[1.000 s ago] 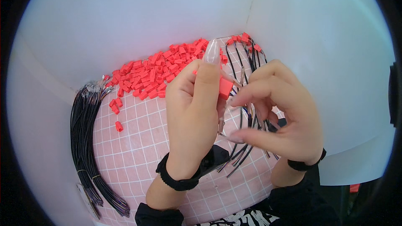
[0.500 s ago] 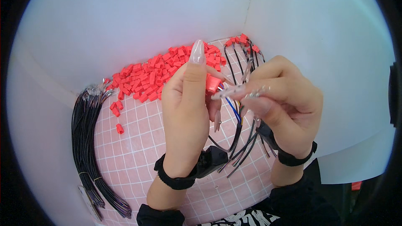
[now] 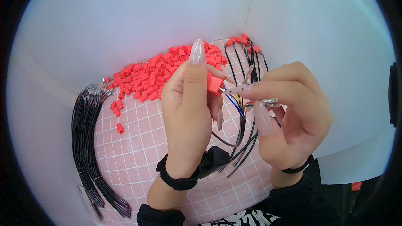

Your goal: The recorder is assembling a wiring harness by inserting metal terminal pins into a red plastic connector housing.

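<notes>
My left hand [image 3: 188,96] is closed round a red plastic connector housing [image 3: 215,85], its thumb pointing up. Blue and other coloured wires run from the housing's open end into a black-sheathed cable [image 3: 241,132] that curves below it. My right hand [image 3: 293,113] is just to the right, fingers bent in a pinch. Thin loose wires [image 3: 248,105] of the same cable lead between its thumb and fingers, where the fingers partly hide them. The index fingertip is close to the wires at the housing. Whether a wire end touches the housing there is too small to tell.
A heap of red housings [image 3: 153,75] covers the far side of the pink gridded table [image 3: 134,155]. On the left lies a tied bundle of black cables [image 3: 83,142] with bare terminals. Several cables with red housings [image 3: 244,38] lie far right. White panels [image 3: 125,12] enclose the table.
My right hand has shifted right and slightly down, away from the housing, and its thumb and index finger have spread apart. My left hand keeps hold of the housing, now turned slightly.
</notes>
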Tool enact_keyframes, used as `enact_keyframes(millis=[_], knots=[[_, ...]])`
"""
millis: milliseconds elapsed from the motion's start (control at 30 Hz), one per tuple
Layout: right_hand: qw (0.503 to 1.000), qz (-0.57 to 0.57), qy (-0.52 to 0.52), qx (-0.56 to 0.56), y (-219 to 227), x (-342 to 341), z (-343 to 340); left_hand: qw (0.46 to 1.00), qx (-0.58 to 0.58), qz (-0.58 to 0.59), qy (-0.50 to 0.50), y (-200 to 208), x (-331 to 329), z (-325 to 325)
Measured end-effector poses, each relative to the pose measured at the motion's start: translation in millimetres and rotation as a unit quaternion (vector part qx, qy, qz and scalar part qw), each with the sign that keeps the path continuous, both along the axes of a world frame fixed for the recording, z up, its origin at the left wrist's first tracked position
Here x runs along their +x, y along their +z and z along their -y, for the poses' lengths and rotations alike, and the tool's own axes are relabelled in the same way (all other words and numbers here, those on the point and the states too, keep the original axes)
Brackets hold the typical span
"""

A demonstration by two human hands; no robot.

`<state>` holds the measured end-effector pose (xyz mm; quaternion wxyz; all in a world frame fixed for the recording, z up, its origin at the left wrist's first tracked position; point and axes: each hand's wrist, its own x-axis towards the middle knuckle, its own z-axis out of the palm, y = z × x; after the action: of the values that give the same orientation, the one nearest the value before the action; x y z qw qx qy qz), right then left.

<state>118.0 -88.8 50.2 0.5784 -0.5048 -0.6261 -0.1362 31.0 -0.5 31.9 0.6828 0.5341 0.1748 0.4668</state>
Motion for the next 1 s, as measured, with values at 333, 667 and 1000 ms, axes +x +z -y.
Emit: enact_keyframes(millis=[333,667,1000], knots=[[0.998,-0.022,0.053,0.022,-3.8,1.7,-4.2,0.999,0.001,0.033,-0.004,-4.3,3.6,-0.4],[0.986,-0.073,0.07,-0.134,1.2,6.4,3.3,0.999,0.002,0.038,0.017,-1.2,3.5,3.6],[0.975,-0.051,0.163,-0.14,1.2,16.3,0.6,0.997,-0.05,0.011,-0.06,-0.2,2.6,-0.2]])
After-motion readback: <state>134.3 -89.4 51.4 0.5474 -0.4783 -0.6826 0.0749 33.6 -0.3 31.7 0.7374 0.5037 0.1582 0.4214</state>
